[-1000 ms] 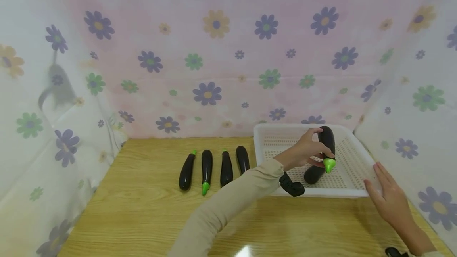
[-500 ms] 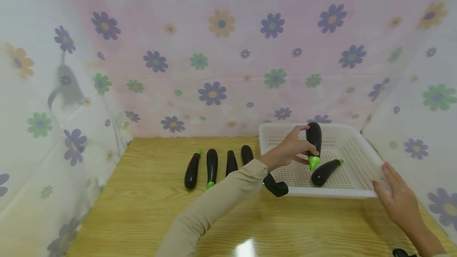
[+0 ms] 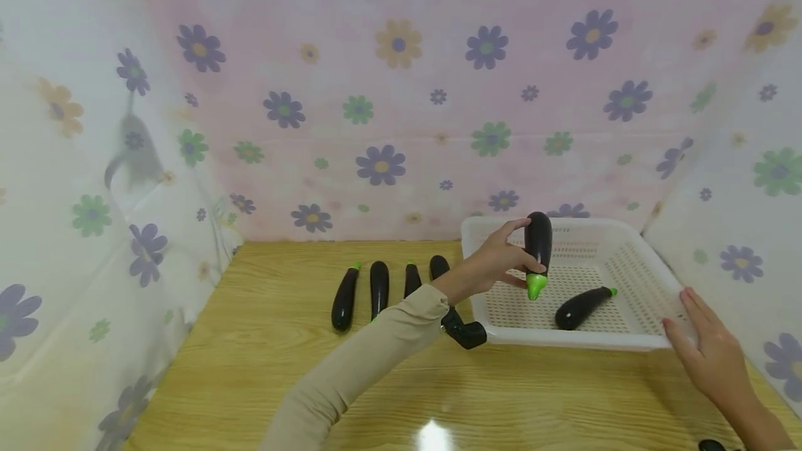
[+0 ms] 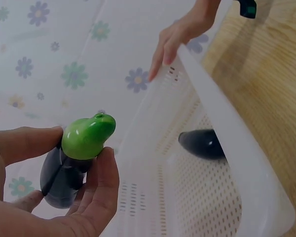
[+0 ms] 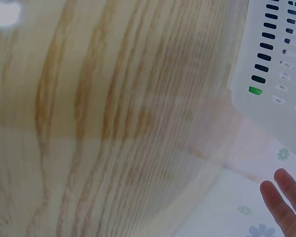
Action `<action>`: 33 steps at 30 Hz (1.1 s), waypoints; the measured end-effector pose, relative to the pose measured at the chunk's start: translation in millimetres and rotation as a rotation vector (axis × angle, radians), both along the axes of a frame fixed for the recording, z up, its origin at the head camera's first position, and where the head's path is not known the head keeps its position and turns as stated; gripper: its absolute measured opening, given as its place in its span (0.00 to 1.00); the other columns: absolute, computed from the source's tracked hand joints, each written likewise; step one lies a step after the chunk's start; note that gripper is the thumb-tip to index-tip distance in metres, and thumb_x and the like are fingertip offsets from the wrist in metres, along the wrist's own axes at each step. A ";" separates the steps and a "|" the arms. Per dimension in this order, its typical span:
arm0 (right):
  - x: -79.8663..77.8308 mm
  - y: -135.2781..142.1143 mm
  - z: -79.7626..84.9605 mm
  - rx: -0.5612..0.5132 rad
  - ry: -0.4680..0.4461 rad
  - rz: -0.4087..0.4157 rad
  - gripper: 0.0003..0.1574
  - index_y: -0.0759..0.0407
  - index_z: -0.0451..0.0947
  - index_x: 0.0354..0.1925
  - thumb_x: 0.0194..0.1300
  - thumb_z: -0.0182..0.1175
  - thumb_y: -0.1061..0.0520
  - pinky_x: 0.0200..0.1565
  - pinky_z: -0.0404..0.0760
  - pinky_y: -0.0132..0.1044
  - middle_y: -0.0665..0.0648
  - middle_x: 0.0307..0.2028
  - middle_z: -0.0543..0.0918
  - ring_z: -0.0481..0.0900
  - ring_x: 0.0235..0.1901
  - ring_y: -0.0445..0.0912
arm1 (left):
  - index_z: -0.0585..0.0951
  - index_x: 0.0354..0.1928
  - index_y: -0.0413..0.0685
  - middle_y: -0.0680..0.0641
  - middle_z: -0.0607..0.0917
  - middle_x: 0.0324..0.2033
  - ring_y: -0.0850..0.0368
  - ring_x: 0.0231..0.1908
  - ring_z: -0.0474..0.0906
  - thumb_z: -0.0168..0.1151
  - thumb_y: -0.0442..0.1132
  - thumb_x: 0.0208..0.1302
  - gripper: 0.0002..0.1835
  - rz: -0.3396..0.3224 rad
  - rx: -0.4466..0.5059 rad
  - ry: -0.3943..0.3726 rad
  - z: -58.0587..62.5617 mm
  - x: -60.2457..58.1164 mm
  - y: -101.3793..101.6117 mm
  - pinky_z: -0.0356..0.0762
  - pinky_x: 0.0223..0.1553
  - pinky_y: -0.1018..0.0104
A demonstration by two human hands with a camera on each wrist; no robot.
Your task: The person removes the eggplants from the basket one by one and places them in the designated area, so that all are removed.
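Observation:
My left hand (image 3: 495, 259) grips a dark eggplant (image 3: 537, 242) with a bright green stem cap, above the left part of a white perforated plastic basket (image 3: 564, 338). The left wrist view shows the thumb and fingers around that eggplant (image 4: 59, 180), near its green cap (image 4: 86, 138). Another eggplant (image 3: 581, 308) lies slantwise on the basket's floor. At the basket's front right corner, my right hand (image 3: 714, 350) touches the rim with its fingers extended. The right wrist view catches only a couple of straight fingertips (image 5: 281, 195) beside the basket (image 5: 251, 54).
Left of the basket, several eggplants (image 3: 346, 300) lie in a row on the wood-grain table (image 3: 250, 367). My left sleeve (image 3: 370, 360) partly covers some of them. Flower-printed cloth (image 3: 407, 89) rises behind the table and on both sides.
My left hand has moved left over the basket, carrying the eggplant. The eggplant on the basket floor is now fully visible. My right hand stays at the rim; the head view has shifted slightly.

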State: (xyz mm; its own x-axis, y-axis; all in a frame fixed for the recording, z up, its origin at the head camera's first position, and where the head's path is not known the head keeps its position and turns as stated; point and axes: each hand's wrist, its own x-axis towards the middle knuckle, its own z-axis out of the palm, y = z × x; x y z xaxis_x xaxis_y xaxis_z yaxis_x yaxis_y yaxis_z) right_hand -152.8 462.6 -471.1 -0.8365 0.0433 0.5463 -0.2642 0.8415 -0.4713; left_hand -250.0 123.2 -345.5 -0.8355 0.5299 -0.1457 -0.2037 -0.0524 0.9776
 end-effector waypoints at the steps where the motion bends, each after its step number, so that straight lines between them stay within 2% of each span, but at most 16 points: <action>1: -0.3 0.1 -0.1 -0.001 0.002 0.000 0.37 0.67 0.53 0.70 0.67 0.51 0.59 0.69 0.36 0.34 0.59 0.71 0.52 0.45 0.70 0.54 | 0.64 0.68 0.67 0.43 0.82 0.34 0.51 0.33 0.81 0.66 0.23 0.52 0.45 -0.007 0.003 0.002 0.3 0.6 -3.3 0.81 0.36 0.48; 3: -0.9 -0.1 0.2 -0.003 0.003 0.003 0.37 0.67 0.53 0.70 0.67 0.51 0.59 0.68 0.36 0.33 0.58 0.71 0.52 0.44 0.70 0.48 | 0.63 0.69 0.68 0.44 0.82 0.38 0.51 0.35 0.81 0.65 0.23 0.53 0.45 -0.025 0.006 0.008 0.6 1.6 -10.1 0.82 0.35 0.51; 6: -0.5 -0.3 -0.1 0.000 0.000 -0.004 0.37 0.68 0.53 0.70 0.67 0.51 0.59 0.70 0.38 0.40 0.57 0.71 0.52 0.43 0.70 0.47 | 0.64 0.68 0.69 0.44 0.80 0.44 0.52 0.37 0.81 0.65 0.23 0.53 0.45 -0.029 0.014 0.004 -2.2 2.3 -18.7 0.82 0.34 0.52; 9: -0.9 -0.9 0.4 0.004 -0.003 -0.012 0.37 0.69 0.53 0.70 0.67 0.51 0.59 0.69 0.39 0.49 0.59 0.71 0.51 0.45 0.71 0.56 | 0.65 0.67 0.70 0.44 0.79 0.48 0.51 0.38 0.82 0.66 0.22 0.52 0.45 -0.016 0.025 -0.007 -4.8 2.0 -26.6 0.83 0.33 0.52; 12: -0.8 -1.7 0.3 0.009 -0.006 -0.022 0.37 0.69 0.53 0.70 0.67 0.51 0.58 0.69 0.40 0.51 0.61 0.71 0.51 0.46 0.70 0.61 | 0.65 0.67 0.70 0.44 0.78 0.49 0.51 0.39 0.81 0.66 0.22 0.52 0.45 -0.009 0.034 -0.013 -6.3 1.7 -34.2 0.82 0.34 0.52; 20: -3.2 -2.7 -1.1 0.010 0.010 -0.041 0.37 0.69 0.54 0.70 0.67 0.51 0.59 0.69 0.38 0.38 0.61 0.71 0.53 0.47 0.70 0.58 | 0.64 0.68 0.69 0.45 0.76 0.49 0.50 0.42 0.81 0.64 0.24 0.55 0.43 -0.009 0.061 0.002 -5.0 1.5 -56.3 0.82 0.37 0.52; 22: -2.9 -1.7 -1.5 0.007 0.014 -0.041 0.37 0.69 0.54 0.70 0.67 0.51 0.59 0.69 0.38 0.38 0.61 0.71 0.53 0.48 0.70 0.60 | 0.63 0.68 0.68 0.45 0.77 0.49 0.49 0.42 0.81 0.64 0.24 0.56 0.43 -0.010 0.063 0.005 -4.2 2.4 -60.0 0.82 0.38 0.52; 29: -2.6 -0.5 -2.2 0.017 -0.016 -0.058 0.38 0.67 0.51 0.71 0.68 0.50 0.58 0.69 0.41 0.52 0.62 0.72 0.50 0.46 0.69 0.62 | 0.62 0.69 0.67 0.43 0.77 0.49 0.48 0.39 0.82 0.65 0.23 0.54 0.45 0.022 0.035 0.005 -4.9 6.0 -72.5 0.82 0.35 0.53; 33: -3.1 -2.0 -2.7 0.025 -0.027 -0.059 0.38 0.67 0.50 0.71 0.68 0.50 0.57 0.67 0.42 0.57 0.63 0.72 0.50 0.46 0.69 0.64 | 0.62 0.69 0.67 0.41 0.76 0.50 0.47 0.39 0.82 0.65 0.22 0.54 0.45 0.030 0.020 0.013 -5.2 8.7 -80.3 0.83 0.35 0.53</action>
